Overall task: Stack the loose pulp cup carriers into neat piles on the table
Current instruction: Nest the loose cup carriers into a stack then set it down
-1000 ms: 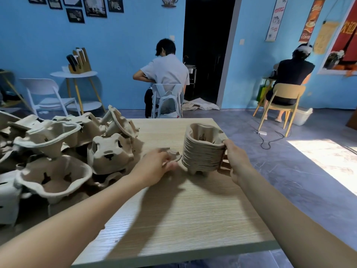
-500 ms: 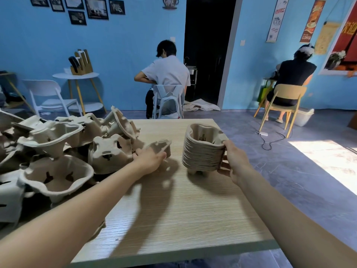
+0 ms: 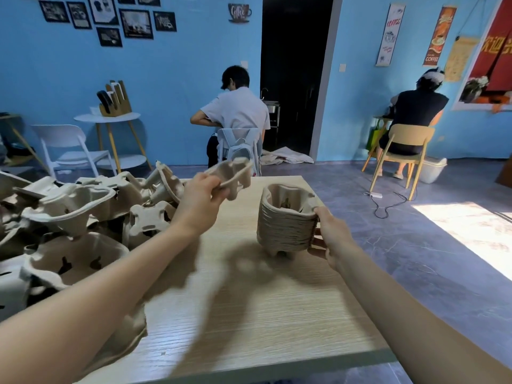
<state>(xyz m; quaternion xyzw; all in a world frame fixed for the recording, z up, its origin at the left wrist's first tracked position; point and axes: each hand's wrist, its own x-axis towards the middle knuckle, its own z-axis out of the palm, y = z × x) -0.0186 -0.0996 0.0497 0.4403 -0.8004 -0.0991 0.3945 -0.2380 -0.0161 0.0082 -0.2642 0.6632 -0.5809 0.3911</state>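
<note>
My left hand (image 3: 201, 200) pinches one carrier (image 3: 231, 176) by its near edge, held in the air up and left of the stack (image 3: 285, 221), long axis running right and tilting upward away from my fingers. My right hand (image 3: 331, 234) grips the stack's right side; the stack stands upright on the table (image 3: 249, 314), with the loose pile (image 3: 83, 217) to its left.

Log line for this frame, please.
left hand: holds carrier aloft | right hand: steadies stack | table: loose pile left

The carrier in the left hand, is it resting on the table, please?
No, the left hand holds the carrier up in the air, clear of the table and to the left of the stack.
</note>
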